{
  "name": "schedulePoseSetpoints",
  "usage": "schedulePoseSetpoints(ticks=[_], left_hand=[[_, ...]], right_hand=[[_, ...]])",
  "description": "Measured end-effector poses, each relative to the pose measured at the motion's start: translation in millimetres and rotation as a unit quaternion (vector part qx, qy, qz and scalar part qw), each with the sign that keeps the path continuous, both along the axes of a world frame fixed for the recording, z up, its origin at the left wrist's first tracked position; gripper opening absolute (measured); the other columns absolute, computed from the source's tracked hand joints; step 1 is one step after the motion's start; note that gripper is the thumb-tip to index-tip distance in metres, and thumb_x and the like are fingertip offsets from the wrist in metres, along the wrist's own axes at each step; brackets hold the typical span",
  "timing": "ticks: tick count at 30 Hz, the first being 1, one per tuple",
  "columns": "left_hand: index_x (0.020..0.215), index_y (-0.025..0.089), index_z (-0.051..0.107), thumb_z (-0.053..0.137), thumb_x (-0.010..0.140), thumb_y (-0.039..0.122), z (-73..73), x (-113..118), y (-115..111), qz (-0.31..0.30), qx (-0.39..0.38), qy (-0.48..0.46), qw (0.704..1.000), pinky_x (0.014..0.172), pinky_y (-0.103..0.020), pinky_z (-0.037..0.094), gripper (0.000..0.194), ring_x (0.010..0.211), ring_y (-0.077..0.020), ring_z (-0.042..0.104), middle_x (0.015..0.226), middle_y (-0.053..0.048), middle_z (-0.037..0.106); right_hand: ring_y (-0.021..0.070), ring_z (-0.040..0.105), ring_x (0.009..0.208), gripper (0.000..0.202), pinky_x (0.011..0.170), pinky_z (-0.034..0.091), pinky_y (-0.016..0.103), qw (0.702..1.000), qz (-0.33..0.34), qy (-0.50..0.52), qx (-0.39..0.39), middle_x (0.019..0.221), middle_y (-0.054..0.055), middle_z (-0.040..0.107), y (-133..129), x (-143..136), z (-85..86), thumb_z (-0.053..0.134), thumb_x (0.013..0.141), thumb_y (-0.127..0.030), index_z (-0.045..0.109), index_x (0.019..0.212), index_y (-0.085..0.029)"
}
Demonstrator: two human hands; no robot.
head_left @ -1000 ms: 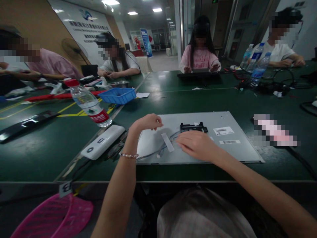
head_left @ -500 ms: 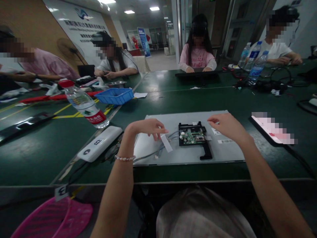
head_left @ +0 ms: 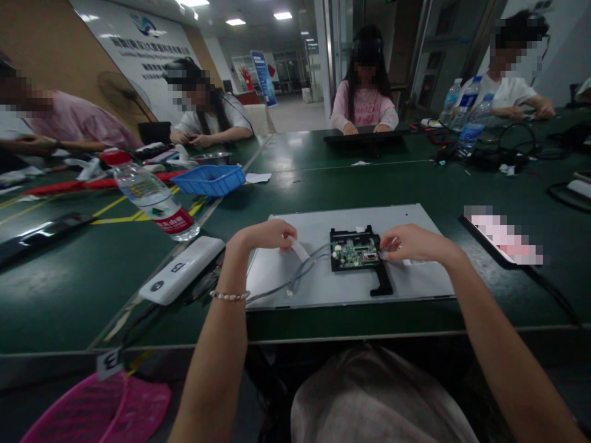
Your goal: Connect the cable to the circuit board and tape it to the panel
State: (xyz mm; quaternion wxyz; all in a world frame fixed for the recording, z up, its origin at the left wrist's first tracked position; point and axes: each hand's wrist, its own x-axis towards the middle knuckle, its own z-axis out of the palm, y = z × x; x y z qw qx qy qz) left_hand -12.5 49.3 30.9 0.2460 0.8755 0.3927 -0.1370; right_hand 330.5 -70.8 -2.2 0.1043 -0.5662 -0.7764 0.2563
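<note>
A flat grey panel (head_left: 318, 295) lies on the table before me. On it sits a black plastic bracket (head_left: 382, 280) framing a green circuit board (head_left: 353, 255), with thin grey cables (head_left: 277, 288) running off to the left. My left hand (head_left: 276, 235) pinches the upper end of a white strip (head_left: 300, 249), which looks like tape and slants down to the cables. At the bracket's right edge, the fingers of my right hand (head_left: 406, 242) close on a small pale tab (head_left: 383, 254), mostly covered by the fingertips.
Left of the panel are a white power bank (head_left: 182, 271), a red-capped water bottle (head_left: 159, 206) and a blue basket (head_left: 210, 180). A phone (head_left: 501, 237) with a cable lies to the right. Several people sit around the table. A pink basket (head_left: 99, 406) is below the table edge.
My left hand has closed its fingers on the white strip. My right hand has come down and left to the bracket's right edge, its fingers now on the pale tab. The view shifted slightly.
</note>
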Motion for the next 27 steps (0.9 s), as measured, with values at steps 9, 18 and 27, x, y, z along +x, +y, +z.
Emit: schedulePoseSetpoints(ticks=[9, 18, 27], left_hand=[[0.115, 0.015, 0.058, 0.048, 0.081, 0.027, -1.7, 9, -1, 0.038, 0.171, -0.011, 0.984, 0.081, -0.024, 0.044, 0.038, 0.092, -0.0185, 0.062, 0.106, -0.007, 0.066], [0.140, 0.016, 0.033, 0.041, 0.094, 0.042, -3.0, 53, -31, -0.084, 0.213, -0.161, 0.960, 0.111, -0.034, 0.026, 0.054, 0.131, -0.0226, 0.038, 0.143, -0.011, 0.039], [0.146, 0.011, 0.021, 0.051, 0.080, 0.068, -31.6, 76, -42, -0.127, 0.131, -0.105, 0.978, 0.114, -0.038, 0.021, 0.091, 0.140, -0.0287, 0.023, 0.152, -0.017, 0.024]], right_hand=[[0.0182, 0.066, 0.075, 0.014, 0.066, 0.048, 0.025, 0.999, -0.036, 0.006, -0.033, 0.080, 0.004, 0.073, 5, 17, -1.7, 0.059, 0.073, -0.019, 0.072, 0.078, -0.019], [0.0235, 0.066, 0.079, 0.017, 0.073, 0.049, 0.035, 0.974, -0.195, -0.083, 0.083, 0.085, 0.009, 0.071, 12, 38, -16.5, 0.057, 0.077, -0.026, 0.072, 0.082, -0.018], [0.0238, 0.059, 0.105, 0.028, 0.091, 0.045, 0.037, 0.963, -0.039, 0.005, 0.267, 0.115, 0.011, 0.064, 29, -16, -24.1, 0.050, 0.090, -0.027, 0.065, 0.111, -0.018]])
